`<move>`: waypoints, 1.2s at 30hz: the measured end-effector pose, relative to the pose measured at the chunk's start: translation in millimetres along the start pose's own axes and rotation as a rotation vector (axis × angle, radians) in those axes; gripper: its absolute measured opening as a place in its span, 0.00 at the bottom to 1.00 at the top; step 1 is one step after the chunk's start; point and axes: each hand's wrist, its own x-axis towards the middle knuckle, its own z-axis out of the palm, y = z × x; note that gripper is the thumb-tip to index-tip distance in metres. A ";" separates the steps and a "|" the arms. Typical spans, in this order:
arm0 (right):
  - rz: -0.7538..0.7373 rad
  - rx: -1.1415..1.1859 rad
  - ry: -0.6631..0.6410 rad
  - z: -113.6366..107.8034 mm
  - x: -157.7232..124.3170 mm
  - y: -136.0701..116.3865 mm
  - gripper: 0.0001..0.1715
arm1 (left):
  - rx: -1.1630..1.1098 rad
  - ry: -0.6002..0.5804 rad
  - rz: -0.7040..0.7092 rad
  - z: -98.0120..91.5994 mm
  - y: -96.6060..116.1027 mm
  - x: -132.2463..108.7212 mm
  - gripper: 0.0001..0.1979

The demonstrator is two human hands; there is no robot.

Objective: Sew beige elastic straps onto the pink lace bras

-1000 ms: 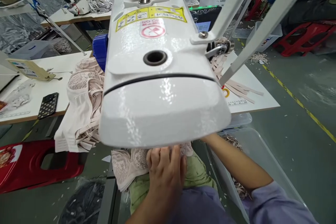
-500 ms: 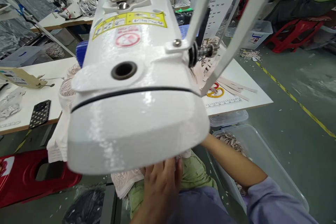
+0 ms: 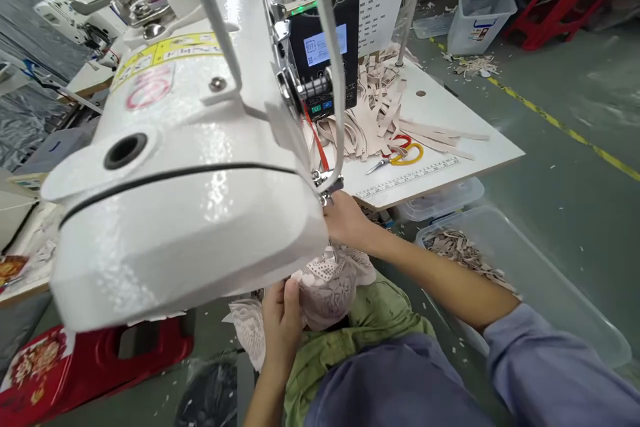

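Observation:
The white sewing machine head (image 3: 200, 227) fills the left and centre of the head view. Below its front edge, a pale pink lace bra (image 3: 327, 297) hangs over my lap, one moulded cup facing up. My left hand (image 3: 283, 317) pinches the bra's edge between thumb and fingers. My right hand (image 3: 347, 220) reaches in beside the machine's needle area, above the bra. Its fingertips are hidden behind the machine head, so what they hold cannot be seen. More pale lace (image 3: 249, 330) hangs left of my left wrist.
Fabric strips (image 3: 373, 107), scissors (image 3: 407, 155) and a clear ruler (image 3: 410, 178) lie on the white table. A control panel (image 3: 325, 47) stands behind. A plastic bin (image 3: 550, 307) of scraps sits right of my arm; a red stool (image 3: 100, 373) is at lower left.
The view has swung right, showing the control panel and scissors fully. My right hand has come up from under the machine head to the needle area. My left hand now pinches the bra's edge.

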 end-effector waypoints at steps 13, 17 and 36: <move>-0.083 -0.007 0.092 -1.1 -1.4 0.1 0.10 | 0.027 0.216 0.094 3.2 31.5 3.9 0.09; -0.090 0.000 0.116 -0.5 -1.2 0.2 0.12 | 0.052 0.222 0.101 2.9 31.8 6.4 0.09; -0.083 0.334 0.094 -6.7 -18.6 10.0 0.04 | -0.358 -0.568 -0.379 0.5 15.5 -5.4 0.24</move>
